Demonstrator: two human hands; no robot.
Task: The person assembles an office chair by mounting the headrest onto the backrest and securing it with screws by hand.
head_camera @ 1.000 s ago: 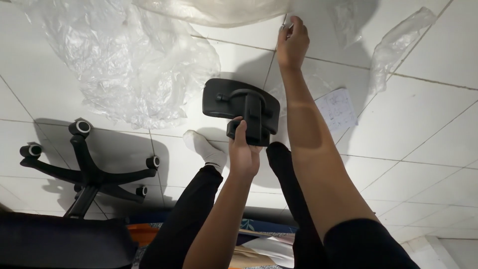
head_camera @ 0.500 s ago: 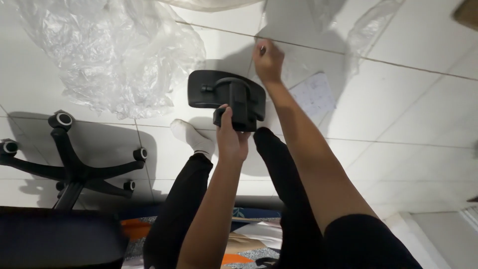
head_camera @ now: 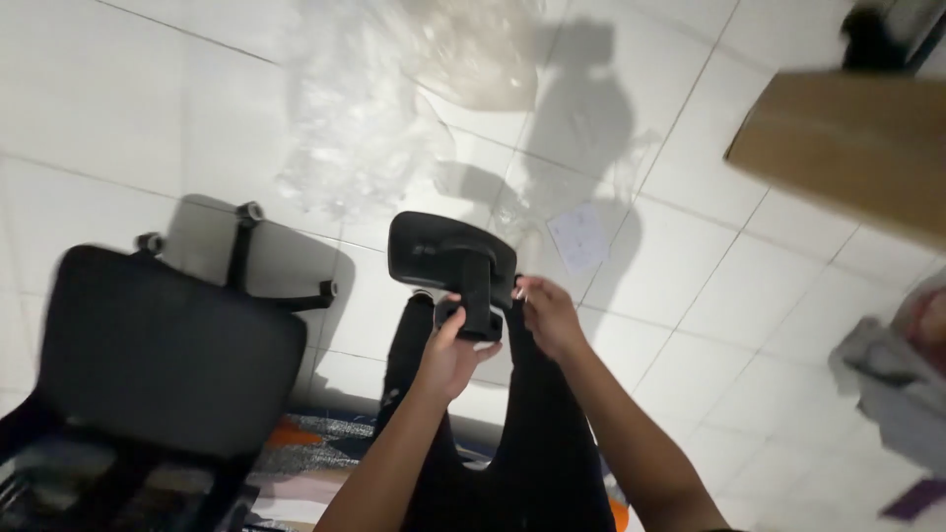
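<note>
the left hand [head_camera: 448,350] is wrapped around the stem of the black moulded plastic headrest part with a curved pad [head_camera: 451,258], held above the lap in black trousers [head_camera: 503,433]. the right hand [head_camera: 545,313] pinches something small, too blurred to name, at the stem's right side. judged: a firm left grip keeps the stem steady for aligning. counted: one headrest part, two hands, one black mesh chair seat [head_camera: 163,350], one brown cardboard box [head_camera: 852,148], one paper sheet [head_camera: 581,236].
</note>
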